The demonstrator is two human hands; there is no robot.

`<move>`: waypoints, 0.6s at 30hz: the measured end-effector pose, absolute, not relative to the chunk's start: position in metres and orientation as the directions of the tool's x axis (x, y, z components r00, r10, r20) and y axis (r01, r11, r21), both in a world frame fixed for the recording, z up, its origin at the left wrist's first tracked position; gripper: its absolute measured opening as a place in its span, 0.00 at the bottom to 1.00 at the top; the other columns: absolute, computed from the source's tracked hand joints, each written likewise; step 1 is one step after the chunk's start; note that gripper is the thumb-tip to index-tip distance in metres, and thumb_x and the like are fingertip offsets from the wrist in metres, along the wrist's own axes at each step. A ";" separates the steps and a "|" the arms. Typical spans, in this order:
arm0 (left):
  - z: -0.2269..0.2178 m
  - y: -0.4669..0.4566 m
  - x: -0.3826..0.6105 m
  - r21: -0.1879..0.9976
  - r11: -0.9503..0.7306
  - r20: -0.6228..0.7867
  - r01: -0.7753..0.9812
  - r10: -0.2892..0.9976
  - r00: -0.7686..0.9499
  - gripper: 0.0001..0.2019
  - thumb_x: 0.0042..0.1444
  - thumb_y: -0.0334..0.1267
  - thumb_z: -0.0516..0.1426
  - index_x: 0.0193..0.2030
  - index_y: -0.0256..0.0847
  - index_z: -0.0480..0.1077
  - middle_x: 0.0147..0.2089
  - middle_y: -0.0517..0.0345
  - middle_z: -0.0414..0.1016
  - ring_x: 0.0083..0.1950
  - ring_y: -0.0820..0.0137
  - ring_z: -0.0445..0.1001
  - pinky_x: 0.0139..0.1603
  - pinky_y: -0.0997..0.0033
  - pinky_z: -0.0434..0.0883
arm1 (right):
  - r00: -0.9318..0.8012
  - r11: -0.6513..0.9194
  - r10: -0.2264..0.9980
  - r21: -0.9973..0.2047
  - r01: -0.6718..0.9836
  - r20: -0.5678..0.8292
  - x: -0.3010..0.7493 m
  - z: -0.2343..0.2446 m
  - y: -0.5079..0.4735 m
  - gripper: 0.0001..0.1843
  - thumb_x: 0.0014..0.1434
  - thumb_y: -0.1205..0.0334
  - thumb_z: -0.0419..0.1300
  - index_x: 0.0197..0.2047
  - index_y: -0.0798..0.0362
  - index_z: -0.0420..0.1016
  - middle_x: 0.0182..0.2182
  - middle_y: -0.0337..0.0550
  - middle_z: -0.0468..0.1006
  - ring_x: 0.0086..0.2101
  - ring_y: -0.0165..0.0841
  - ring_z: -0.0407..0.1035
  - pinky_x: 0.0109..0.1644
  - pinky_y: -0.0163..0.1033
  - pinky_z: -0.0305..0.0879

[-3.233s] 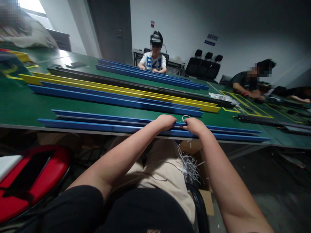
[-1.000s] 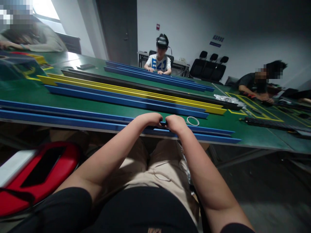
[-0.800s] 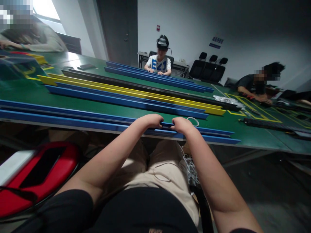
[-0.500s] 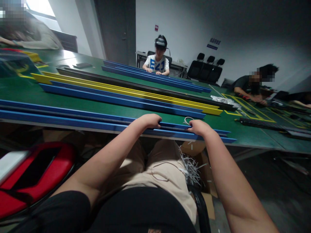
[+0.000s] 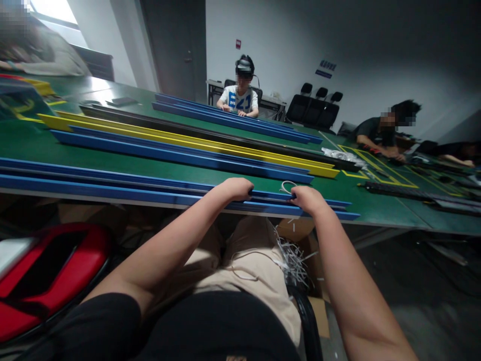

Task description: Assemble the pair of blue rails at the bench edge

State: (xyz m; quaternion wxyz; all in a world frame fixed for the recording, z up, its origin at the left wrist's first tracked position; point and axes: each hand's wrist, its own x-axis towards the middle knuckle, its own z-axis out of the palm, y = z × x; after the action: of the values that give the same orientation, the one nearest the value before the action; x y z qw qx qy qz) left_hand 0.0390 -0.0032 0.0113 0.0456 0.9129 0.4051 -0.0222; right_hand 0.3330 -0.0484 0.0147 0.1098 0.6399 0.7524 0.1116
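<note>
Left hand [image 5: 236,189] curled knuckles-up over the near blue strip [image 5: 112,192], fingers wrapped around its far edge; right hand [image 5: 307,199] clenched on the same strip a little farther along, wrist bent down. Both forearms bare, stretched forward from the lap, elbows low. The strip is long, flat, smooth and matte, lying along the front edge of the desk [image 5: 376,210] and running out of view at left; its right end stops short of the desk's corner. A second blue strip lies just behind it, parallel. A thin white ring [image 5: 286,186], looks like tape or wire, sits just beyond the right hand's knuckles. Desk surface is green, dull-finished. Farther back, well apart: another blue strip [image 5: 180,156], a yellow strip [image 5: 188,142], a black strip [image 5: 210,133], all parallel. A seated person in a white shirt [image 5: 238,98] works at the far side. Below the desk edge, shredded white scraps [image 5: 295,258] in a cardboard box.
</note>
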 end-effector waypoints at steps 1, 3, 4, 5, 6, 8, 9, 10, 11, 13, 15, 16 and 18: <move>0.012 -0.004 0.042 0.064 -0.672 -0.075 0.737 0.734 0.676 0.16 0.56 0.45 0.58 0.48 0.42 0.77 0.48 0.46 0.81 0.47 0.57 0.79 0.42 0.65 0.71 | -0.164 0.157 0.987 0.303 0.940 -0.004 0.327 0.015 -0.050 0.11 0.60 0.50 0.63 0.40 0.48 0.79 0.40 0.45 0.82 0.38 0.37 0.75 0.35 0.37 0.58; 0.013 -0.005 0.047 0.061 -0.681 -0.063 0.729 0.727 0.684 0.16 0.57 0.45 0.57 0.47 0.41 0.78 0.47 0.45 0.81 0.46 0.57 0.79 0.41 0.66 0.71 | -0.210 0.190 0.977 0.285 0.940 0.043 0.308 0.015 -0.051 0.12 0.60 0.49 0.63 0.41 0.47 0.78 0.41 0.44 0.82 0.40 0.38 0.75 0.36 0.37 0.60; 0.014 -0.005 0.048 0.061 -0.684 -0.056 0.727 0.725 0.687 0.15 0.57 0.45 0.57 0.46 0.41 0.78 0.47 0.46 0.81 0.46 0.57 0.79 0.40 0.66 0.70 | -0.246 0.219 0.967 0.275 0.936 0.067 0.295 0.015 -0.051 0.13 0.61 0.49 0.62 0.42 0.47 0.78 0.42 0.45 0.81 0.41 0.38 0.75 0.37 0.37 0.60; 0.014 -0.005 0.048 0.063 -0.685 -0.049 0.726 0.724 0.688 0.15 0.57 0.45 0.57 0.46 0.41 0.78 0.46 0.46 0.81 0.45 0.58 0.79 0.39 0.67 0.70 | -0.288 0.257 0.954 0.269 0.928 0.080 0.280 0.014 -0.050 0.13 0.61 0.48 0.62 0.42 0.48 0.78 0.42 0.45 0.81 0.42 0.38 0.74 0.38 0.37 0.61; 0.014 -0.004 0.047 0.067 -0.685 -0.042 0.726 0.725 0.688 0.14 0.57 0.44 0.57 0.45 0.42 0.78 0.45 0.47 0.82 0.44 0.59 0.79 0.39 0.68 0.69 | -0.319 0.288 0.944 0.259 0.922 0.084 0.264 0.014 -0.048 0.13 0.62 0.49 0.61 0.43 0.48 0.78 0.42 0.46 0.81 0.42 0.38 0.74 0.40 0.37 0.61; 0.014 -0.001 0.041 0.082 -0.685 -0.030 0.724 0.725 0.689 0.14 0.56 0.43 0.57 0.45 0.43 0.78 0.44 0.49 0.82 0.43 0.60 0.79 0.38 0.69 0.68 | -0.370 0.343 0.925 0.232 0.910 0.084 0.235 0.013 -0.043 0.13 0.64 0.51 0.59 0.44 0.48 0.78 0.43 0.46 0.81 0.42 0.39 0.74 0.42 0.38 0.62; 0.013 0.001 0.036 0.092 -0.687 -0.024 0.721 0.722 0.692 0.13 0.55 0.43 0.58 0.45 0.43 0.78 0.44 0.50 0.82 0.43 0.61 0.79 0.38 0.69 0.68 | -0.375 0.352 0.924 0.221 0.910 0.074 0.224 0.013 -0.040 0.13 0.64 0.51 0.58 0.45 0.48 0.78 0.43 0.47 0.81 0.42 0.39 0.74 0.42 0.38 0.63; 0.013 0.003 0.032 0.101 -0.691 -0.023 0.716 0.718 0.696 0.13 0.55 0.44 0.58 0.45 0.43 0.78 0.44 0.50 0.82 0.43 0.61 0.79 0.38 0.70 0.67 | -0.372 0.353 0.927 0.208 0.912 0.056 0.215 0.013 -0.036 0.13 0.64 0.50 0.58 0.45 0.48 0.78 0.43 0.47 0.81 0.42 0.39 0.74 0.42 0.38 0.63; 0.012 0.005 0.028 0.109 -0.694 -0.026 0.711 0.713 0.700 0.13 0.56 0.44 0.58 0.44 0.43 0.78 0.44 0.50 0.82 0.43 0.61 0.79 0.37 0.70 0.67 | -0.358 0.346 0.933 0.192 0.918 0.031 0.210 0.013 -0.032 0.13 0.63 0.50 0.59 0.45 0.47 0.78 0.43 0.47 0.81 0.42 0.40 0.74 0.41 0.38 0.63; 0.009 0.008 0.021 0.116 -0.698 -0.036 0.706 0.708 0.705 0.13 0.56 0.45 0.57 0.44 0.44 0.78 0.43 0.51 0.82 0.42 0.62 0.78 0.36 0.70 0.66 | -0.316 0.318 0.948 0.152 0.936 -0.034 0.210 0.012 -0.024 0.13 0.61 0.49 0.62 0.45 0.46 0.78 0.42 0.46 0.82 0.41 0.39 0.75 0.39 0.38 0.63; 0.007 0.010 0.018 0.116 -0.697 -0.039 0.707 0.708 0.705 0.14 0.56 0.47 0.57 0.44 0.44 0.78 0.43 0.51 0.82 0.41 0.62 0.78 0.35 0.70 0.66 | -0.278 0.288 0.956 0.121 0.950 -0.095 0.220 0.012 -0.019 0.15 0.60 0.47 0.63 0.46 0.46 0.78 0.42 0.45 0.82 0.40 0.39 0.75 0.37 0.37 0.63; 0.005 0.011 0.018 0.115 -0.697 -0.035 0.707 0.709 0.704 0.14 0.57 0.47 0.57 0.44 0.44 0.78 0.43 0.50 0.82 0.41 0.62 0.78 0.35 0.69 0.66 | -0.265 0.278 0.958 0.117 0.954 -0.114 0.228 0.012 -0.018 0.16 0.60 0.46 0.63 0.47 0.46 0.78 0.42 0.45 0.82 0.40 0.38 0.75 0.37 0.37 0.63; 0.003 0.012 0.019 0.110 -0.698 -0.024 0.708 0.710 0.704 0.15 0.57 0.48 0.57 0.44 0.44 0.78 0.44 0.50 0.82 0.42 0.61 0.78 0.35 0.69 0.66 | -0.247 0.264 0.960 0.133 0.955 -0.129 0.249 0.012 -0.018 0.16 0.60 0.46 0.62 0.46 0.46 0.78 0.42 0.46 0.82 0.39 0.38 0.75 0.37 0.37 0.62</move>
State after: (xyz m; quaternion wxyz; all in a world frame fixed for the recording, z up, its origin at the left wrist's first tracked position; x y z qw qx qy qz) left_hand 0.0191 0.0119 0.0027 0.0552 0.9214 0.3845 0.0102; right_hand 0.2485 -0.0178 0.0119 0.0922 0.6066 0.7896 0.0133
